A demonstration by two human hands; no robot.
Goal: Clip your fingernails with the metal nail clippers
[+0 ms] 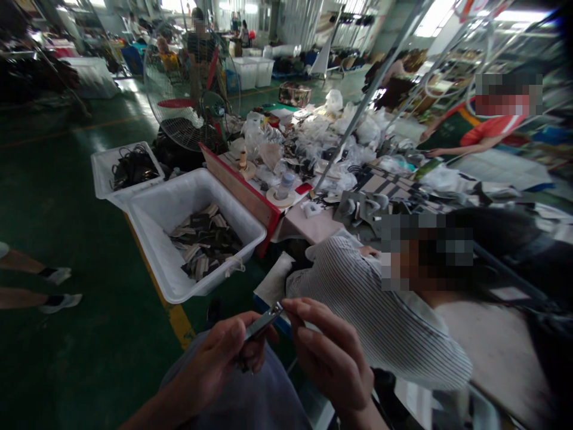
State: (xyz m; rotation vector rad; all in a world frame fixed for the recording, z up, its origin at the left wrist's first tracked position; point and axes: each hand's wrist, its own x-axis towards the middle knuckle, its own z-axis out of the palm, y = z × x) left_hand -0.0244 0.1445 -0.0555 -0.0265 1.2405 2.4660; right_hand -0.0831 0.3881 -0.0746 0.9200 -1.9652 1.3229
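Observation:
In my left hand (224, 343) is a slim grey strip-like piece (262, 322) with a small shiny metal bit at its far end. The thumb lies on top of it and the fingers curl below. A dark part hangs under that hand; I cannot make out what it is. My right hand (333, 352) has thumb and fingertips closed together at the metal end of the same piece. Both hands are above my lap, with grey cloth (250, 394) beneath them.
A white bin (152, 239) of dark and light strips stands ahead left, beside a smaller bin (102, 173) with black cords. A person in a striped shirt (367, 304) leans over close right. Behind are a cluttered table (308, 221), a large fan (183, 128) and a co-worker in red (487, 128).

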